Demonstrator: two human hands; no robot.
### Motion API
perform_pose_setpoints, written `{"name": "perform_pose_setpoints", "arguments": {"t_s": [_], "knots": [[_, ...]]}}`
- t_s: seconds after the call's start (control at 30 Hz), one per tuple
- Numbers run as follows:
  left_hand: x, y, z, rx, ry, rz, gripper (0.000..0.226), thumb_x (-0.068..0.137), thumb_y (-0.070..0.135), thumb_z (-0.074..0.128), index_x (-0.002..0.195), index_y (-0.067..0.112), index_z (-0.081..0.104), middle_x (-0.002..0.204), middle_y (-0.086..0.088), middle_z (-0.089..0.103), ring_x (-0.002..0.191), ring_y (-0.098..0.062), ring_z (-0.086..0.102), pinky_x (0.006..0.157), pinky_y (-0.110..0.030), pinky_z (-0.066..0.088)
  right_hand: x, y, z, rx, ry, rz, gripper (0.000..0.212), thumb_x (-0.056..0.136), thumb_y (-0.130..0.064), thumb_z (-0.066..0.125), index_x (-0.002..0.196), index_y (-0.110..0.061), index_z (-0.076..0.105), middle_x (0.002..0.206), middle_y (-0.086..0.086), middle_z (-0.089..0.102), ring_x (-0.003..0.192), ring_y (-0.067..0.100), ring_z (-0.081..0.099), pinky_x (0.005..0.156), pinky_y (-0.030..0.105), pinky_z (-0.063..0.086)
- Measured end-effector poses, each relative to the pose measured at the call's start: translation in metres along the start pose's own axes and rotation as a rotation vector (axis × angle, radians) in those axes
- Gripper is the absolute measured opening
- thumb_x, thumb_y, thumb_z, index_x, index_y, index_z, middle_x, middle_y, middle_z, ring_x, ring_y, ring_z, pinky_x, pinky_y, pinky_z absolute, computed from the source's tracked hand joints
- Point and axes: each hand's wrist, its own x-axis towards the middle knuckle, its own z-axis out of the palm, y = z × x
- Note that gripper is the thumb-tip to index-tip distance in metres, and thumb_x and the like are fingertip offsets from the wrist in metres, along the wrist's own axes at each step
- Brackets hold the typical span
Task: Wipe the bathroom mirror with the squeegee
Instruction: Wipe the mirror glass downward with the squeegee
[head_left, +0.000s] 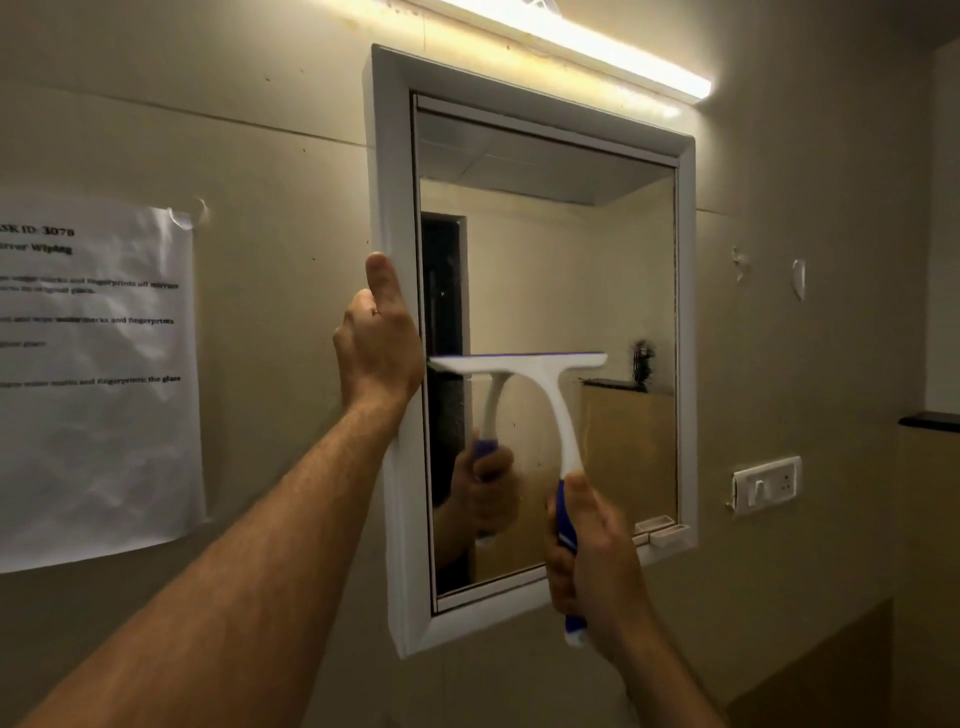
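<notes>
Head view, wall-mounted items and hands:

Mirror (571, 291): rectangular glass in a white frame (387, 197), fixed to a beige wall; reflects a ceiling, a dark doorway and the hand with the tool.

Squeegee (540, 384): white T-shaped head with a blue-and-white handle; blade edge laid level against the glass about midway down, spanning from the left inner edge of the frame to past the centre; handle slants down to the right.

Right hand (592, 551): fingers and thumb wrapped round the blue handle, low in front of the mirror's lower right part.

Left hand (376, 338): gripping the left side of the frame at mid height, fingers curled round its outer edge, thumb pointing up along the front.

Tube light (597, 44): lit, mounted on the wall just above the mirror.

Paper sheet (98, 374): printed notice taped to the wall, left of the mirror.

Switch plate (766, 483): white, on the wall right of the mirror's lower corner
</notes>
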Motion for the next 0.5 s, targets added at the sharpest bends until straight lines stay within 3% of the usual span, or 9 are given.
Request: {"name": "perform_pose_setpoints", "arguments": {"t_s": [0.23,0.5], "knots": [[0.006,0.0,0.001,-0.011,0.007,0.004,0.067,0.095,0.061,0.011,0.085,0.011,0.054,0.061,0.002,0.042,0.052,-0.01,0.042,0.046,-0.022,0.031,0.045,-0.062,0.017,-0.049,0.033,-0.145,0.054,0.082,-0.066,0.037,0.085,-0.014,0.053,0.053,-0.004,0.041,0.037,0.008,0.034,0.037,0.022,0.03],[0.005,-0.002,0.003,-0.008,0.021,0.014,0.069,0.095,0.06,0.012,0.085,0.009,0.057,0.058,0.0,0.041,0.05,-0.011,0.042,0.044,-0.021,0.031,0.095,-0.15,0.037,-0.039,0.088,-0.257,0.048,0.094,-0.059,0.032,0.086,-0.016,0.052,0.044,-0.007,0.046,0.03,0.003,0.04,0.034,0.017,0.033]]}}
